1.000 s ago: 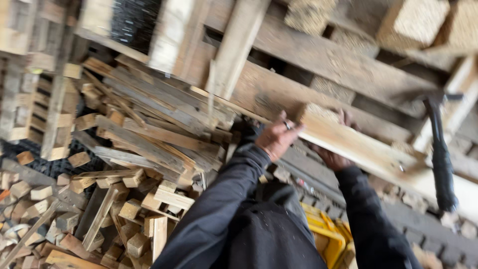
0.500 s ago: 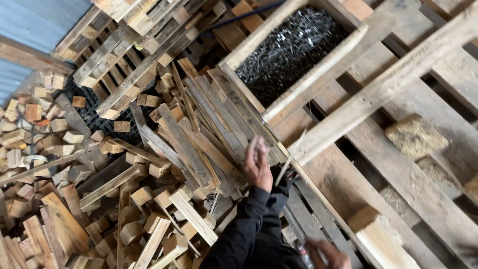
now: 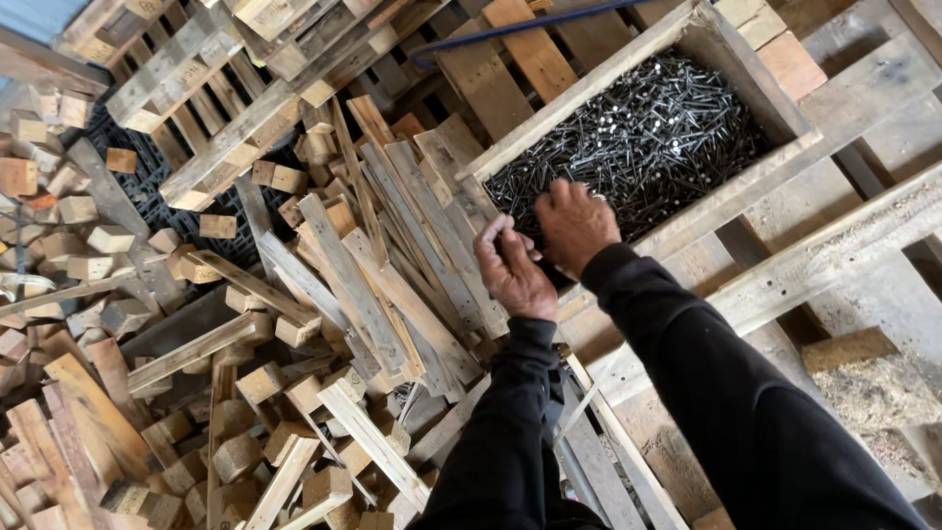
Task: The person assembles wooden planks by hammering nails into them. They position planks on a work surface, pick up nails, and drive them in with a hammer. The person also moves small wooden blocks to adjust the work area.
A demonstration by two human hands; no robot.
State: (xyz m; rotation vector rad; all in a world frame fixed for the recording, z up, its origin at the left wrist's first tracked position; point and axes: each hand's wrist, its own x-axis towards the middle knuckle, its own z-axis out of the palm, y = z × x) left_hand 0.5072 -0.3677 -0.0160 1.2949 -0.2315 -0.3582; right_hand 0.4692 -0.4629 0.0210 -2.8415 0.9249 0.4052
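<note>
Left hand (image 3: 512, 273): in a black sleeve, raised at the near left corner of the open wooden box of dark steel nails (image 3: 636, 137); fingers curled narrow, thumb tip up by the box corner; anything pinched inside, cannot tell.
Right hand (image 3: 574, 224): in a black sleeve, just right of the left hand and nearly touching it, back of the hand up, over the near edge of the nail heap; fingers bent down into the nails, grasp itself hidden.
Nail box: far and right of centre, set at a slant on grey weathered pallet boards (image 3: 883, 137); rim of pale rough planks, filled with a loose tangle of dark nails with bright heads.
Loose slats: heap of long, thin, pale wooden slats (image 3: 373, 265) lying crisscross just left of the box, some leaning against its left wall.
Offcuts: pile of short square wooden blocks (image 3: 88, 245) well to the left and near, scattered over a black plastic grid (image 3: 147, 182).
Far edge: stacked pallet pieces (image 3: 206, 69) at top left; thin dark blue bar (image 3: 520, 29) across the boards beyond the box.
Near right: pale plank (image 3: 785, 265) running slantwise under the right forearm, sawdust patch (image 3: 873, 388) beside it.
</note>
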